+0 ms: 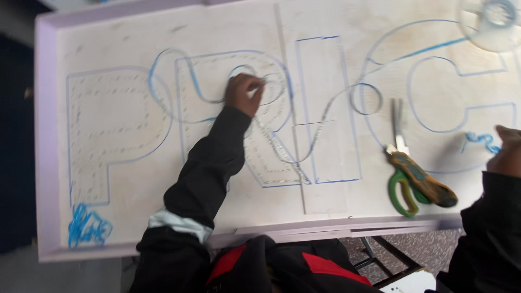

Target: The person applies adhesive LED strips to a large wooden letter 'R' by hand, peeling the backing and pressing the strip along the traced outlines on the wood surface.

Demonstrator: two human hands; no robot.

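Note:
A white board with a pale raised frame lies below me, with big block letters outlined on it in blue. My left hand reaches onto the second letter with its fingers pinched on a thin grey-blue cord. That cord loops across the middle letters. My right hand rests at the right edge, partly cut off, fingers curled. A short tangle of blue string runs up to it, and whether the hand holds the string is unclear. Both arms wear dark sleeves.
Scissors with green and orange handles lie on the board left of my right hand, blades pointing away. A clear round spool sits at the top right corner. A blue string clump lies at the bottom left. A dark metal frame shows under the board.

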